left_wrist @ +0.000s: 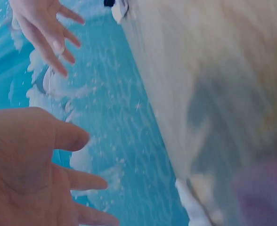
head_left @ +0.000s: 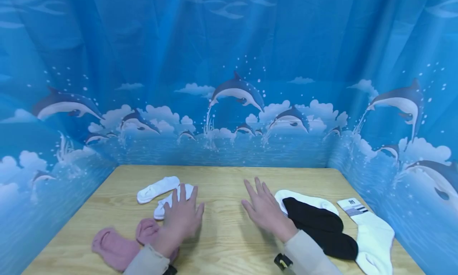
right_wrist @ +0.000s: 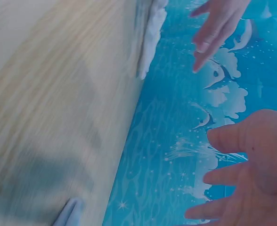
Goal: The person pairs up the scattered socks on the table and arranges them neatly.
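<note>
My left hand (head_left: pixel 183 217) hovers over the table's left half with fingers spread and nothing held. It partly hides one white sock (head_left: pixel 161 209) and one pink sock (head_left: pixel 147 229). Another white sock (head_left: pixel 157 190) lies just beyond, and a second pink sock (head_left: pixel 115 249) lies to its left. Fingers apart, my right hand (head_left: pixel 266 209) is held above the wood, left of a black pair of socks (head_left: pixel 318 223) that overlaps a white sock (head_left: pixel 304 199). In the right wrist view, the right palm (right_wrist: pixel 265 160) is bare; the left palm (left_wrist: pixel 20 160) is too in the left wrist view.
A white ankle-length sock (head_left: pixel 373 235) with grey and black stripes lies at the far right of the wooden table (head_left: pixel 223 247). Blue dolphin-print curtains (head_left: pixel 229 40) enclose the back and both sides.
</note>
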`<state>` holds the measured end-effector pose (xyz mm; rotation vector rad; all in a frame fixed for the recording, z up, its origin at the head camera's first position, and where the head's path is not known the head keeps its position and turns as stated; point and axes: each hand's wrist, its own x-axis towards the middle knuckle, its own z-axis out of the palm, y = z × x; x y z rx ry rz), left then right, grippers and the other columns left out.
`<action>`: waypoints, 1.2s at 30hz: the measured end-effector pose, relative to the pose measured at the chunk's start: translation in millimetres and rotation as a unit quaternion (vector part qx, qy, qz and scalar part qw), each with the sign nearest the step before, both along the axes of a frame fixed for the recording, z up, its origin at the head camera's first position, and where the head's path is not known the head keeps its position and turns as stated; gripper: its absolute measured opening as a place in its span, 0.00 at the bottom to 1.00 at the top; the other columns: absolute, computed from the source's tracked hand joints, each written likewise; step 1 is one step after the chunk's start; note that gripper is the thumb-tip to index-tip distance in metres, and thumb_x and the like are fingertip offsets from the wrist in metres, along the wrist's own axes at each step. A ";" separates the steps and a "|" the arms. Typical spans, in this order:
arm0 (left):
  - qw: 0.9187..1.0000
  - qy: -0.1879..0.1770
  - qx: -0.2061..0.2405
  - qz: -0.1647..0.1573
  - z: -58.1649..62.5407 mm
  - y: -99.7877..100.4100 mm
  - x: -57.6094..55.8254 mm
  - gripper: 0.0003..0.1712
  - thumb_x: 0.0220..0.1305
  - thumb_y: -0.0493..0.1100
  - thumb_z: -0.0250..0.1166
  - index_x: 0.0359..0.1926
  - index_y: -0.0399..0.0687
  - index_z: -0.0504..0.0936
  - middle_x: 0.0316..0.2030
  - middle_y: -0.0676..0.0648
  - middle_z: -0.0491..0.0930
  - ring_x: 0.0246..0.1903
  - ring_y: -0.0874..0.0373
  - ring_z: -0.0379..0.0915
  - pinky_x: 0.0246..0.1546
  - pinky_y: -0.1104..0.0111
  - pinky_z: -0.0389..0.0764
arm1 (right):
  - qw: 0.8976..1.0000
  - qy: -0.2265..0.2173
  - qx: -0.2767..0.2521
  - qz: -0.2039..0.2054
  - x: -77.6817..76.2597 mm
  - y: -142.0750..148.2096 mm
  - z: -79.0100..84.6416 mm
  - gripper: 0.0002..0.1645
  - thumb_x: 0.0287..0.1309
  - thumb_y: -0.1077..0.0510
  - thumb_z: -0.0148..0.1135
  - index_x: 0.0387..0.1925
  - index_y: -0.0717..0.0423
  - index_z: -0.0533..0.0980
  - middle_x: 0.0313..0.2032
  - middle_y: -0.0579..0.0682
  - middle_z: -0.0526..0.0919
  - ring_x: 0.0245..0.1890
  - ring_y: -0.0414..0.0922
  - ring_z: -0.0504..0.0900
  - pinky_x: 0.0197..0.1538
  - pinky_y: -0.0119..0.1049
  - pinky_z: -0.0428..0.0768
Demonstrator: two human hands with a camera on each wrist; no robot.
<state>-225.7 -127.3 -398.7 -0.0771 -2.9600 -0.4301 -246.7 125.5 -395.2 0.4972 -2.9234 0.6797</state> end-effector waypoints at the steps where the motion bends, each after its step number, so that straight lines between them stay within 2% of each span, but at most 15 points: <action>1: 1.000 0.003 -0.002 -0.001 2.5 -3.9 -0.2 0.35 0.77 0.54 0.52 0.77 0.45 0.63 0.77 0.25 0.54 0.74 0.24 0.53 0.64 0.26 0.63 | 1.000 0.002 -0.007 0.003 -1.9 -1.2 0.8 0.37 0.77 0.46 0.51 0.80 0.52 0.57 0.80 0.68 0.51 0.79 0.69 0.53 0.74 0.70 0.60; 4: 1.000 0.019 -0.002 -0.002 9.2 -18.9 -2.6 0.31 0.72 0.50 0.58 0.71 0.40 0.72 0.70 0.23 0.65 0.65 0.24 0.66 0.53 0.31 0.75 | 0.999 0.012 -0.030 0.015 -8.8 -6.1 4.2 0.34 0.75 0.49 0.56 0.75 0.57 0.64 0.75 0.68 0.63 0.74 0.67 0.65 0.72 0.65 0.68; 7: 1.000 0.016 0.003 -0.003 15.7 -37.9 -8.5 0.28 0.69 0.46 0.61 0.66 0.37 0.76 0.61 0.25 0.74 0.55 0.25 0.72 0.47 0.35 0.79 | 0.998 0.017 -0.057 0.026 -18.3 -13.0 7.3 0.29 0.73 0.53 0.59 0.69 0.61 0.71 0.69 0.66 0.74 0.68 0.64 0.74 0.68 0.61 0.74; 12: 0.999 0.013 0.026 -0.013 22.5 -73.4 -19.0 0.25 0.65 0.41 0.63 0.59 0.31 0.80 0.53 0.26 0.81 0.50 0.26 0.77 0.52 0.38 0.78 | 0.990 -0.032 -0.129 0.037 -35.8 -26.6 11.1 0.22 0.71 0.57 0.62 0.62 0.60 0.78 0.61 0.62 0.82 0.57 0.59 0.84 0.58 0.53 0.84; 15: 0.999 0.003 0.042 -0.013 24.9 -91.3 -24.6 0.25 0.62 0.40 0.64 0.57 0.29 0.80 0.54 0.26 0.82 0.54 0.27 0.78 0.55 0.40 0.79 | 0.983 -0.071 -0.162 0.045 -46.4 -35.3 11.6 0.20 0.70 0.58 0.62 0.59 0.60 0.79 0.57 0.62 0.84 0.51 0.56 0.86 0.51 0.48 0.87; 17: 0.999 -0.019 0.048 -0.009 26.6 -100.8 -27.9 0.25 0.61 0.39 0.64 0.57 0.28 0.80 0.55 0.26 0.81 0.55 0.28 0.78 0.55 0.40 0.79 | 0.979 -0.093 -0.175 0.049 -53.0 -41.7 11.7 0.19 0.70 0.57 0.62 0.58 0.59 0.80 0.55 0.60 0.85 0.50 0.54 0.87 0.49 0.45 0.87; 21: 0.996 -0.068 0.053 0.008 25.6 -115.8 -31.0 0.26 0.63 0.41 0.65 0.57 0.25 0.77 0.53 0.24 0.80 0.51 0.30 0.78 0.52 0.42 0.79 | 0.969 -0.130 -0.201 0.057 -64.0 -54.9 11.5 0.18 0.70 0.57 0.63 0.57 0.60 0.80 0.52 0.58 0.86 0.47 0.50 0.87 0.47 0.41 0.87; 24: 0.994 -0.089 0.059 0.018 23.5 -123.0 -31.3 0.26 0.64 0.42 0.65 0.54 0.22 0.76 0.49 0.24 0.81 0.46 0.33 0.79 0.50 0.44 0.80 | 0.964 -0.146 -0.215 0.060 -70.4 -66.3 11.1 0.19 0.69 0.58 0.64 0.57 0.62 0.80 0.50 0.58 0.86 0.45 0.50 0.87 0.44 0.38 0.88; 26: 0.993 -0.093 0.069 0.021 22.2 -126.0 -30.8 0.24 0.64 0.42 0.66 0.49 0.21 0.76 0.43 0.26 0.81 0.40 0.37 0.79 0.45 0.47 0.81 | 0.962 -0.149 -0.219 0.064 -74.6 -75.0 9.9 0.19 0.67 0.59 0.65 0.56 0.64 0.80 0.48 0.59 0.87 0.44 0.53 0.88 0.43 0.40 0.88; 30: 0.991 -0.104 0.083 0.025 19.4 -129.6 -31.3 0.19 0.65 0.43 0.66 0.40 0.27 0.77 0.32 0.37 0.79 0.31 0.47 0.73 0.33 0.57 0.76 | 0.959 -0.162 -0.224 0.062 -82.1 -93.2 6.2 0.19 0.64 0.62 0.67 0.55 0.68 0.80 0.45 0.61 0.87 0.45 0.61 0.88 0.46 0.47 0.89; 32: 0.989 -0.117 0.088 0.028 18.3 -130.8 -31.9 0.17 0.66 0.44 0.66 0.38 0.30 0.77 0.31 0.40 0.78 0.30 0.49 0.72 0.31 0.60 0.74 | 0.959 -0.169 -0.221 0.059 -85.5 -101.0 3.0 0.19 0.63 0.63 0.67 0.54 0.69 0.80 0.44 0.61 0.88 0.44 0.62 0.88 0.46 0.49 0.89; 36: 0.985 -0.143 0.096 0.031 16.3 -132.6 -35.1 0.17 0.65 0.44 0.66 0.38 0.31 0.78 0.30 0.42 0.77 0.30 0.50 0.72 0.30 0.63 0.73 | 0.961 -0.175 -0.207 0.059 -91.9 -111.7 -5.6 0.18 0.62 0.64 0.69 0.52 0.69 0.81 0.43 0.61 0.88 0.42 0.60 0.89 0.44 0.47 0.89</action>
